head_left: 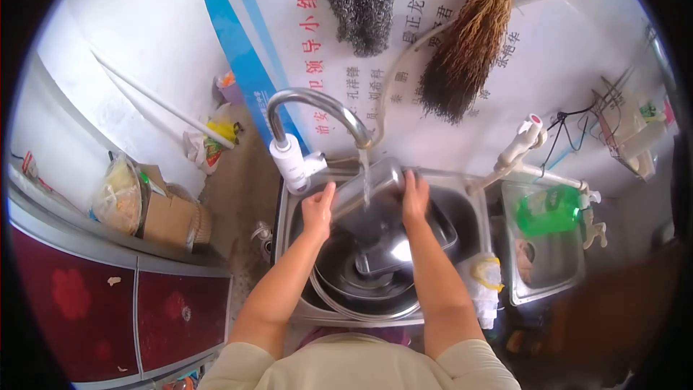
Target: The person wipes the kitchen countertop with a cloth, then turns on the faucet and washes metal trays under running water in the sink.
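Water from the curved faucet [317, 96] runs onto a rectangular metal pan [352, 198], which is tilted over the sink [482, 209]. My left hand [317, 211] is closed on the pan's left end, thumb pointing up. At the other end, my right hand [415, 198] grips the side, its fingers partly hidden behind the rim. Beneath the pan, a large round metal basin [336, 285] fills the front of the sink. Another rectangular metal container [382, 258] lies in it, partly covered from view.
A steel-wool scourer [361, 11] and a straw brush [469, 47] hang on the wall board. To the right, a smaller sink [552, 282] holds a green bottle [548, 209]. A white cloth [480, 282] drapes over the sink's edge. Dark red cabinets [180, 310] stand left.
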